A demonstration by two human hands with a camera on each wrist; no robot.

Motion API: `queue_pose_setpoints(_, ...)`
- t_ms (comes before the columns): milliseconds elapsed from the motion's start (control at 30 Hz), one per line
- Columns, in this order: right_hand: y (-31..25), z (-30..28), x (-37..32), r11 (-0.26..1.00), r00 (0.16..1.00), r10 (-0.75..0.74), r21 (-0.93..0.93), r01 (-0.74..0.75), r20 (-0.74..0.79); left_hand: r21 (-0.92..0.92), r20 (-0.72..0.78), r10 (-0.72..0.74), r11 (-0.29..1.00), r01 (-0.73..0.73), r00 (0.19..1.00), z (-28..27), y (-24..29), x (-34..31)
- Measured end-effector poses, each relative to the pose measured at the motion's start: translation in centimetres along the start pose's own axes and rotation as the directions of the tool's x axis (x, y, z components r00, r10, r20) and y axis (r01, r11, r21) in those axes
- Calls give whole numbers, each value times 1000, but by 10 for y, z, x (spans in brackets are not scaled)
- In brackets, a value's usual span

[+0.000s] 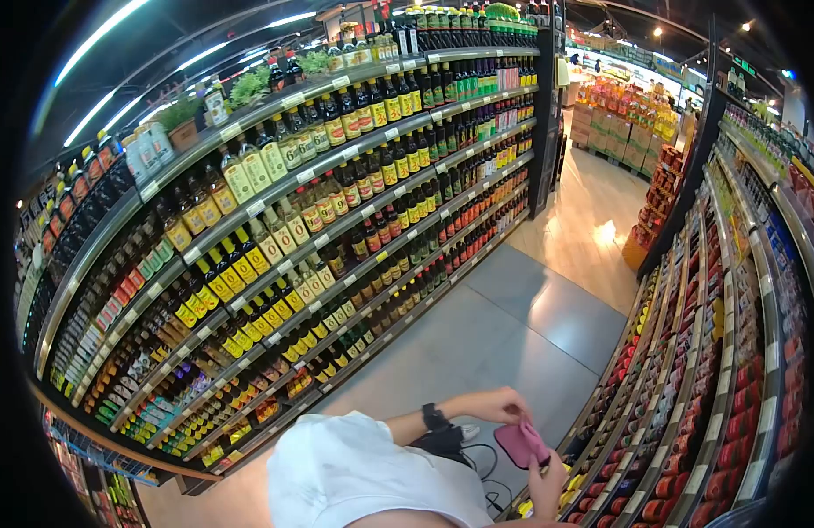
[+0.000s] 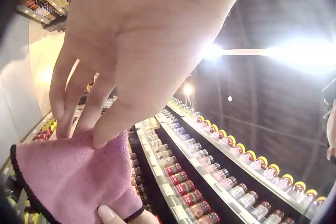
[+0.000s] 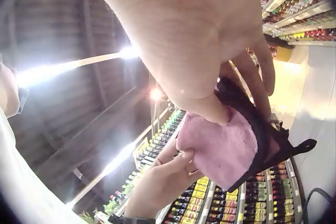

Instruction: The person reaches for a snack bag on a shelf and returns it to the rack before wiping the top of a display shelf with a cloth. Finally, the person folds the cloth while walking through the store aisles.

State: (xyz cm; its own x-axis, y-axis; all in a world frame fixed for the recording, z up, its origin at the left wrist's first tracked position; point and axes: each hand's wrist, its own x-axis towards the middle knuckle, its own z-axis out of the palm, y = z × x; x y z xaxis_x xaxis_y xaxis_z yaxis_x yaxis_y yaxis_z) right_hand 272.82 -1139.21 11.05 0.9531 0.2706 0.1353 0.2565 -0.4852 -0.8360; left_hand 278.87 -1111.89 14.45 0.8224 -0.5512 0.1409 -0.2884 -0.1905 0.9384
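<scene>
In the head view, a pink cloth (image 1: 515, 447) with black edging is held between both hands, low in front of the white shirt. My left hand (image 1: 503, 407) pinches it at the upper edge, thumb against fingers. From the other side my right hand (image 1: 547, 484) grips it. The left wrist view shows the fuzzy pink face of the cloth (image 2: 79, 174) spread below the left fingers, with the right thumb (image 2: 107, 214) on its lower edge. A black loop (image 3: 304, 147) sticks out from the cloth's dark trim in the right wrist view.
A long shelf of sauce bottles (image 1: 336, 194) runs along the left. Shelves of jars (image 1: 688, 396) rise close on the right. Between them lies a grey tiled floor (image 1: 512, 308). Black cables (image 1: 481, 462) hang by the body. Stacked cartons (image 1: 609, 132) stand farther off.
</scene>
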Motion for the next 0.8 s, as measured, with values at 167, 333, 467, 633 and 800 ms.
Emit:
queue_pose_setpoints(167, 8, -4, 27, 986, 982, 6, -163, -38, -191, 23, 280, 124, 991, -135, 952, -37, -8, 77)
queue_pose_setpoints(333, -20, 6, 80, 982, 980, 114, -132, -136, -161, -34, 323, 248, 967, -251, 913, -81, -40, 121)
queue_pose_setpoints(467, -43, 23, 121, 961, 979, 162, -203, -185, -126, -150, 279, 289, 955, -256, 916, -115, -67, 147)
queue_pose_setpoints(633, -62, 30, 127, 873, 870, 450, -104, -476, -202, -297, 298, 99, 955, -6, 950, -102, -111, 161)
queue_pose_setpoints(800, -69, 42, 105, 783, 720, 579, 13, -622, -382, -335, 528, 95, 936, 105, 844, -67, -135, 170)
